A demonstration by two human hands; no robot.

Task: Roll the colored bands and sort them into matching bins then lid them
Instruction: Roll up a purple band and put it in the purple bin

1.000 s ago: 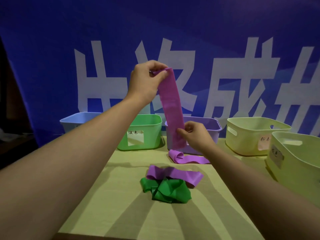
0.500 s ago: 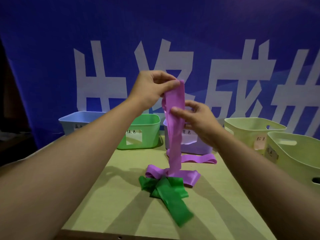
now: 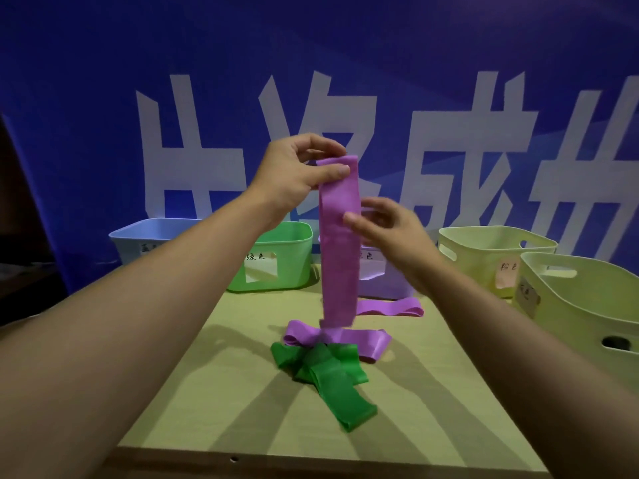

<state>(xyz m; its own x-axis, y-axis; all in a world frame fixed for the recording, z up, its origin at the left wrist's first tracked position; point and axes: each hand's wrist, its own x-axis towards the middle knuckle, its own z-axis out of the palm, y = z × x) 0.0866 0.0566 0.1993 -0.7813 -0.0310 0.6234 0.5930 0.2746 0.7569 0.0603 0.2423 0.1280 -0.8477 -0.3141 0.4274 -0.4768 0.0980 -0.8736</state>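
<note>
Purple band hung upright, top end pinched in left grip; right grip just below, thumb on band's edge, other fingers blurred. Under it, more bands on desk; purple bin behind.

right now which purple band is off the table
The purple band hanging upright, its top pinched by the left hand; the other two lie flat on the table.

Bare forearms, no sleeves, no jewellery
</note>
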